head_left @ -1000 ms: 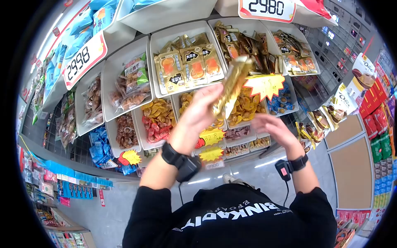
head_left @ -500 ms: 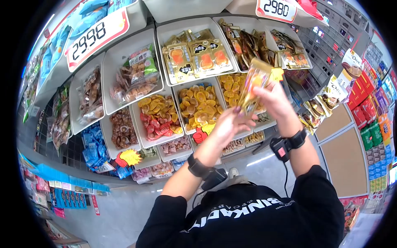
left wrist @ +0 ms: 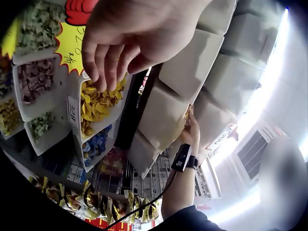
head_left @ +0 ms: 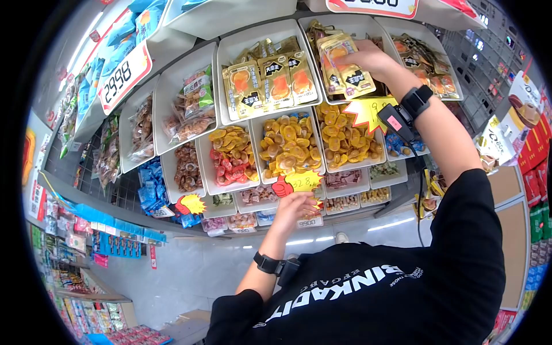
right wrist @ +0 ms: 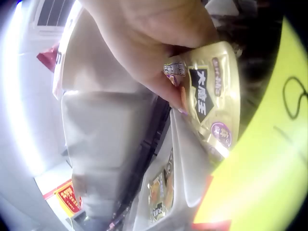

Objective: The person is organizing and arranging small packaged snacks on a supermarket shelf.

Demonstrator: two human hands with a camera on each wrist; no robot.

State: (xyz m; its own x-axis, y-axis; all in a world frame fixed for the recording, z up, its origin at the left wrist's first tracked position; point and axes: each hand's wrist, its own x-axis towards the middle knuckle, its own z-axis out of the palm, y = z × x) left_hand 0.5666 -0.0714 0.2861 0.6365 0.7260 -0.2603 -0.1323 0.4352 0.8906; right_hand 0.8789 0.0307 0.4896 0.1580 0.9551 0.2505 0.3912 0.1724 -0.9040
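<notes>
The fingers of the right hand (head_left: 370,58) pinch gold packets (head_left: 348,72) at the far-right pale tray (head_left: 348,22); those of the left hand (head_left: 295,211) curl loosely, holding nothing, by a nearer price sign (head_left: 303,181). The foil looks slick, so a weak edge pinch could let a packet slip, and overlapping packs might slide apart. The gold wrapper reads 大魔王; the left price card (head_left: 124,79) says 29.98; the shirt (head_left: 368,299) has large white lettering, ending "KADIT".

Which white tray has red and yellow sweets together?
The white plastic tray just right of the brown sweets: it alone has red sweets at its front, with yellow ones behind them.
</notes>
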